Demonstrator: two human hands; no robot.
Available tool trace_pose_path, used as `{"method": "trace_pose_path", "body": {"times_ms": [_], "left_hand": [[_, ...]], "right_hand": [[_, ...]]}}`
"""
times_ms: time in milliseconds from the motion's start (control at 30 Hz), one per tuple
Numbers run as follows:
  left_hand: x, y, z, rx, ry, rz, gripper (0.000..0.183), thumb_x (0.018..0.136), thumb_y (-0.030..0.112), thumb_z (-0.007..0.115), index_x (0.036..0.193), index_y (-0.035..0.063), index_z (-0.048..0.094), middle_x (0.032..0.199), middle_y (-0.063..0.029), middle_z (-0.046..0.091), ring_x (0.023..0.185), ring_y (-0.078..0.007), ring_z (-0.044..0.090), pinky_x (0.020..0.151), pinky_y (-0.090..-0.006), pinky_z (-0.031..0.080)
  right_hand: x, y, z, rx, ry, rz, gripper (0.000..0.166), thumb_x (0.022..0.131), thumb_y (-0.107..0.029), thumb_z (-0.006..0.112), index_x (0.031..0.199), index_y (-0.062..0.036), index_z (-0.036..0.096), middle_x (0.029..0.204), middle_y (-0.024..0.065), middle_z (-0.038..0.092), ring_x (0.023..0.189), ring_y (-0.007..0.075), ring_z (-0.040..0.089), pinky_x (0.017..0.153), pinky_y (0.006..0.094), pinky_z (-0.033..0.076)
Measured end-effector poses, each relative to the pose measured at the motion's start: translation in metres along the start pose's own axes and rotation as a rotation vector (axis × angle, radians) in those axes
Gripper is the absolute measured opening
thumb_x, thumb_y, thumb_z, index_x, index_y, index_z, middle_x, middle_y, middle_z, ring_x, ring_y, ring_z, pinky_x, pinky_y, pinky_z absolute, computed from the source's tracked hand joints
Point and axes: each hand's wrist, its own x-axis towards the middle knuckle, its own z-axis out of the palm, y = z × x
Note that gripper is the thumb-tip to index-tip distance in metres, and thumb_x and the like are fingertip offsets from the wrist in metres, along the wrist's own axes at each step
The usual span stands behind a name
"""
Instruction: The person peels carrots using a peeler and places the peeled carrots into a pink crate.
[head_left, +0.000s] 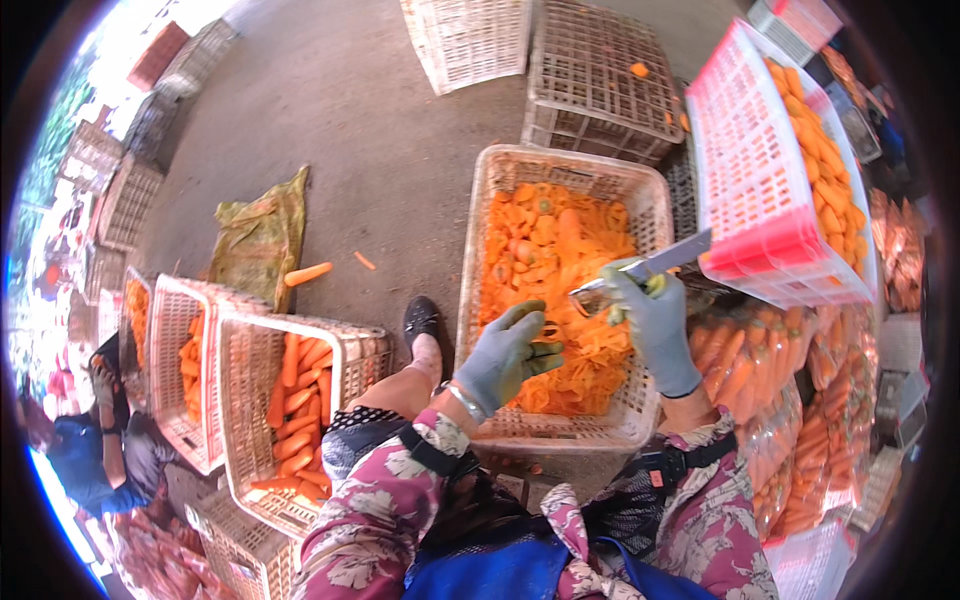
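Note:
My right hand (651, 315), in a grey-green work glove, is closed around a knife whose broad metal blade (679, 251) points up and right. From the same fist a shiny metal tool end (589, 289) sticks out to the left, perhaps a peeler. My left hand (510, 352), gloved alike, has its fingers apart and a little curled, with nothing visible in it. Both hands hover over a plastic crate (472, 262) of orange carrot peelings (585, 360) and cut carrot ends (536, 232).
Left of my leg stands a crate (360, 360) of whole carrots (300, 420). A raised pink-and-white crate (742, 150) of peeled carrots is at right, above bagged carrots (757, 352). A sack (259, 232) and a loose carrot (308, 274) lie on the floor. Another person (94, 457) sits far left.

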Motion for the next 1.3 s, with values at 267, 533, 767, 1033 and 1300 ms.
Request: {"method": "trace_pose_path", "body": {"times_ms": [267, 533, 767, 1033, 1300], "left_hand": [[-0.001, 0.000, -0.003, 0.029, -0.002, -0.007, 0.042, 0.100, 0.022, 0.054, 0.136, 0.0030, 0.044, 0.114, -0.0074, 0.055, 0.093, -0.0216, 0.065, 0.079, -0.0365, 0.059], [0.002, 0.002, -0.005, 0.078, -0.002, 0.032, 0.048, 0.100, 0.023, 0.055, 0.140, 0.0010, 0.041, 0.119, -0.0080, 0.054, 0.095, -0.0207, 0.064, 0.078, -0.0348, 0.059], [0.004, 0.000, -0.006, 0.171, 0.060, 0.078, 0.051, 0.099, 0.026, 0.057, 0.139, -0.0026, 0.043, 0.124, -0.0101, 0.056, 0.103, -0.0216, 0.061, 0.084, -0.0353, 0.057], [0.004, 0.000, -0.010, 0.323, 0.048, 0.140, 0.058, 0.098, 0.027, 0.058, 0.145, -0.0010, 0.037, 0.130, -0.0083, 0.056, 0.112, -0.0181, 0.057, 0.090, -0.0327, 0.052], [-0.004, 0.008, 0.000, 0.457, 0.064, 0.202, 0.064, 0.097, 0.029, 0.059, 0.150, 0.0064, 0.031, 0.124, -0.0043, 0.056, 0.107, -0.0139, 0.055, 0.088, -0.0298, 0.050]], "right_hand": [[-0.002, 0.005, 0.010, 0.022, -0.023, 0.051, 0.017, 0.087, -0.010, 0.072, 0.097, 0.0023, 0.066, 0.075, 0.0062, 0.066, 0.055, 0.0089, 0.058, 0.047, 0.0213, 0.045], [0.000, 0.007, 0.012, 0.000, -0.022, 0.063, 0.015, 0.088, -0.011, 0.071, 0.096, 0.0012, 0.065, 0.075, 0.0039, 0.064, 0.055, 0.0078, 0.057, 0.046, 0.0220, 0.046], [0.002, 0.010, 0.011, 0.019, -0.020, 0.058, 0.015, 0.087, -0.009, 0.071, 0.096, 0.0022, 0.066, 0.073, 0.0030, 0.062, 0.053, 0.0079, 0.055, 0.045, 0.0217, 0.046], [0.001, 0.012, 0.009, 0.025, -0.023, 0.049, 0.016, 0.087, -0.010, 0.071, 0.095, 0.0028, 0.066, 0.072, 0.0034, 0.062, 0.051, 0.0086, 0.054, 0.045, 0.0225, 0.046], [0.001, 0.010, 0.010, 0.011, -0.024, 0.048, 0.016, 0.088, -0.011, 0.070, 0.096, 0.0025, 0.066, 0.073, 0.0031, 0.063, 0.052, 0.0079, 0.054, 0.046, 0.0218, 0.045]]}}
